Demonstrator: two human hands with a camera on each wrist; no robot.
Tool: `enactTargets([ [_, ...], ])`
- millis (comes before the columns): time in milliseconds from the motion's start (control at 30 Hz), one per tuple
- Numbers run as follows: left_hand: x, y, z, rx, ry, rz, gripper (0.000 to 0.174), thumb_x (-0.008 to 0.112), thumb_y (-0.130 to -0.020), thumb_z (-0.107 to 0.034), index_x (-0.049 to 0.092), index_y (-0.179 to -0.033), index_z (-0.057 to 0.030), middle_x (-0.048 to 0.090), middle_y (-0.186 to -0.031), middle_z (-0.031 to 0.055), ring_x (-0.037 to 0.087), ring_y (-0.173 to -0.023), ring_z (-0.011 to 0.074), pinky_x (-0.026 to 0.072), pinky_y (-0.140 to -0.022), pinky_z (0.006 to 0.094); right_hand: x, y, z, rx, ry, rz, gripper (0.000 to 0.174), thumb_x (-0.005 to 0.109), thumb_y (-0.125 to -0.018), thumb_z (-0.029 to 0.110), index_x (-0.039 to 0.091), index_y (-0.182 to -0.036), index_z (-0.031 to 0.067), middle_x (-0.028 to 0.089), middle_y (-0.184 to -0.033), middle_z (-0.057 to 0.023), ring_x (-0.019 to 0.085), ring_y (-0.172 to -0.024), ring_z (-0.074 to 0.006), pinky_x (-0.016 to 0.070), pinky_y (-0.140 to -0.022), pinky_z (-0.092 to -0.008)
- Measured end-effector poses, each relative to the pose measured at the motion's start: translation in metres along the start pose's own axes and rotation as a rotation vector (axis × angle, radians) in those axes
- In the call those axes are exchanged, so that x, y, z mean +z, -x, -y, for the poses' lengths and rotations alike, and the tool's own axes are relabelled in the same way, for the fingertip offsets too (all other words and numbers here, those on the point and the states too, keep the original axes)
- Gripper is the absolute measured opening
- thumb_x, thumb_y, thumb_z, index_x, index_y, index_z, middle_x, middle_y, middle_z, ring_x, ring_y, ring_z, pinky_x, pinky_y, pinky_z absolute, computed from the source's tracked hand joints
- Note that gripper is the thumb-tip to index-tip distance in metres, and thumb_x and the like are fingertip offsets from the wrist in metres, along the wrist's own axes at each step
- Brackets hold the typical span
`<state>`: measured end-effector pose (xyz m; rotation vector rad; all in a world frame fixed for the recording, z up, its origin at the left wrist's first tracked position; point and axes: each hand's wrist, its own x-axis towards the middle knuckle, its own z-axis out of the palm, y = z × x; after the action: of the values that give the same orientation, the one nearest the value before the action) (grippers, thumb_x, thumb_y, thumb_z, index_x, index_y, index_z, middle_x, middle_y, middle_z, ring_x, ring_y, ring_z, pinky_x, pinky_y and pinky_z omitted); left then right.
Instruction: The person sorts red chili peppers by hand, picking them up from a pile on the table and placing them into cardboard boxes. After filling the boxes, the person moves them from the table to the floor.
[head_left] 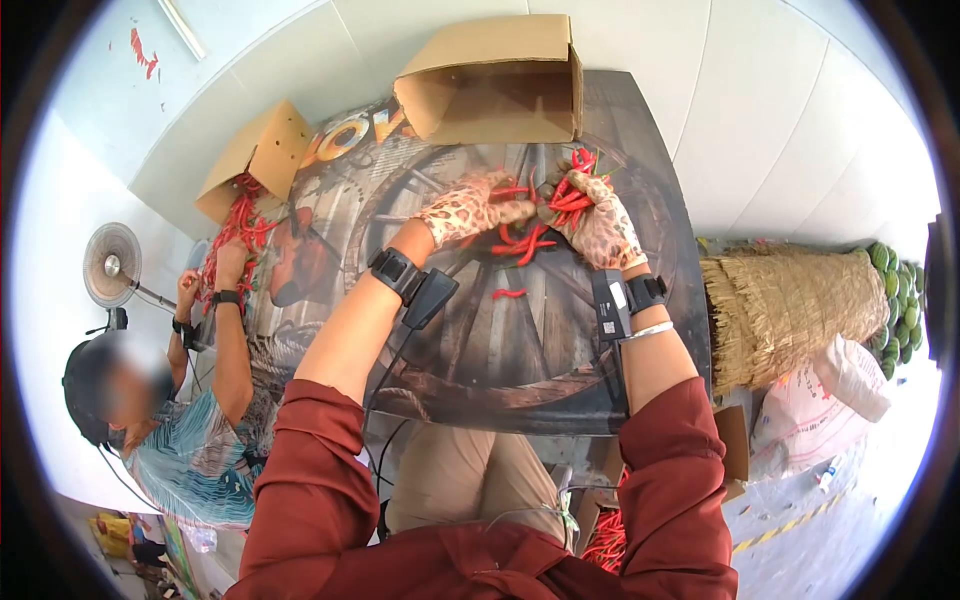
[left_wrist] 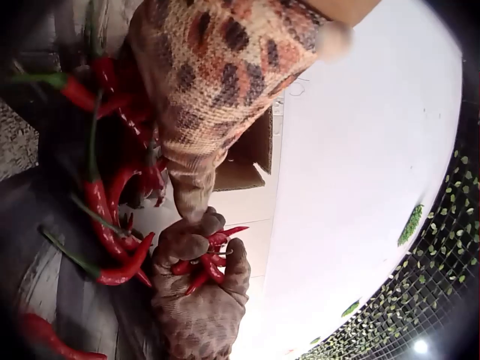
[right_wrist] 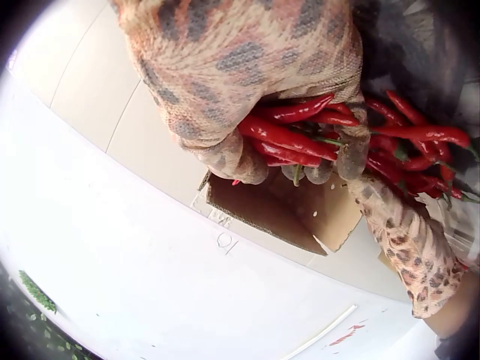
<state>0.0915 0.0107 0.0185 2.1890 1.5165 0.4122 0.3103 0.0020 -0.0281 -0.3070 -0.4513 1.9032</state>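
My right hand (head_left: 597, 222), in a leopard-print glove, grips a bunch of red chili peppers (right_wrist: 281, 141) with the fingers curled round them. Some green stems poke out between its fingertips. Close beside it, my gloved left hand (head_left: 472, 208) reaches over the table with a straight finger (left_wrist: 191, 187) right at the right hand's fingertips. Under and around the left hand lie loose red chili peppers (head_left: 525, 243) with green stems. One single chili pepper (head_left: 509, 293) lies nearer to me. The left palm is hidden.
An open cardboard box (head_left: 490, 40) lies on its side at the back of the printed table (head_left: 480, 375). At the left, another person (head_left: 190, 430) handles chilies by a second box (head_left: 275, 150). A straw roll (head_left: 790, 310) and a sack (head_left: 810, 410) are at the right.
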Motion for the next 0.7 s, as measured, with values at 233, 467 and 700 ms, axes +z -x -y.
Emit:
enactTargets([
  [233, 0.003, 0.018, -0.027, 0.093, -0.262, 0.150, 0.109, 0.071, -0.065, -0.065, 0.032, -0.142, 0.0011, 0.024, -0.149, 0.0249, 0.021, -0.140, 0.0354, 0.0196, -0.115, 0.0389, -0.013, -0.008, -0.003, -0.087, 0.112, 0.123, 0.019, 0.056, -0.092, 0.013, 0.057, -0.107, 0.0018, 0.061, -0.100, -0.0110, 0.061, -0.095, -0.0274, 0.0527, -0.082, -0.0479],
  [467, 0.001, 0.048, -0.057, 0.119, -0.238, 0.063, 0.118, 0.073, -0.060, -0.067, 0.025, -0.145, -0.0010, 0.019, -0.149, 0.0294, 0.023, -0.139, 0.0392, 0.0221, -0.114, 0.0394, -0.003, -0.001, 0.002, -0.009, -0.020, 0.024, 0.019, 0.056, -0.091, 0.011, 0.057, -0.107, 0.0009, 0.060, -0.099, -0.0124, 0.061, -0.091, -0.0276, 0.0533, -0.080, -0.0478],
  [700, 0.019, 0.081, -0.068, 0.146, -0.387, 0.024, 0.127, 0.076, -0.053, -0.069, 0.019, -0.148, -0.0079, 0.010, -0.153, 0.0247, 0.010, -0.141, 0.0424, 0.0107, -0.113, 0.0545, -0.008, -0.007, 0.006, -0.110, -0.184, 0.015, 0.015, 0.056, -0.090, 0.009, 0.056, -0.103, 0.0021, 0.060, -0.097, -0.0137, 0.060, -0.089, -0.0314, 0.0541, -0.076, -0.0487],
])
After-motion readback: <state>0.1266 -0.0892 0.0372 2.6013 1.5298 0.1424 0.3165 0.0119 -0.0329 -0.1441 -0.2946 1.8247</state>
